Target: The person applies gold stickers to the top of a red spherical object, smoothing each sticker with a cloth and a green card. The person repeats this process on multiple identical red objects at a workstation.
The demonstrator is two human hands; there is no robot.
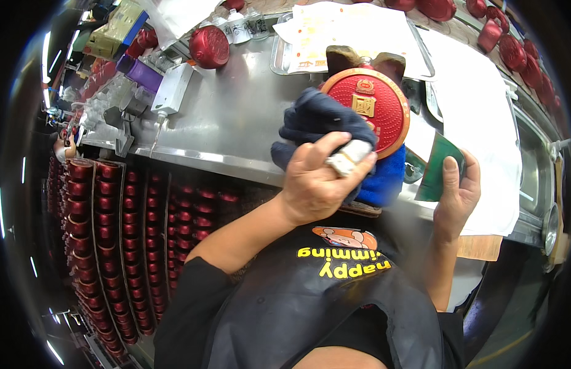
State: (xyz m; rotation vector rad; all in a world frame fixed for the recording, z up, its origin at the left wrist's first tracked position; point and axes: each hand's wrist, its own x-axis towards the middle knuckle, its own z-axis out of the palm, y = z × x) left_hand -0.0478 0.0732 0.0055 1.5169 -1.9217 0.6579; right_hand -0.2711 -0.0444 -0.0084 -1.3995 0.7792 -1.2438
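A round, flat-faced red bottle [393,101] with a gold rim and raised gold emblems stands tilted on a holder with two dark, worn prongs [342,57]. Bright blue cloth [384,184] lies under its lower edge. My left hand [316,178] is closed on a bunched dark navy cloth [319,120], which overlaps the bottle's left side. Something white [349,158], a wrap or a scrap, shows at its fingers; I cannot tell which. To the right, apart from the bottle, my right hand [456,194] pinches a thin, flat green sheet [437,169] between thumb and fingers.
A metal tray [278,55] with printed papers sits behind the holder. White sheeting [482,123] covers the bench's right side. Another red bottle [209,47] and a white box [173,86] stand at left. Racks of red bottles [107,234] fill the lower left.
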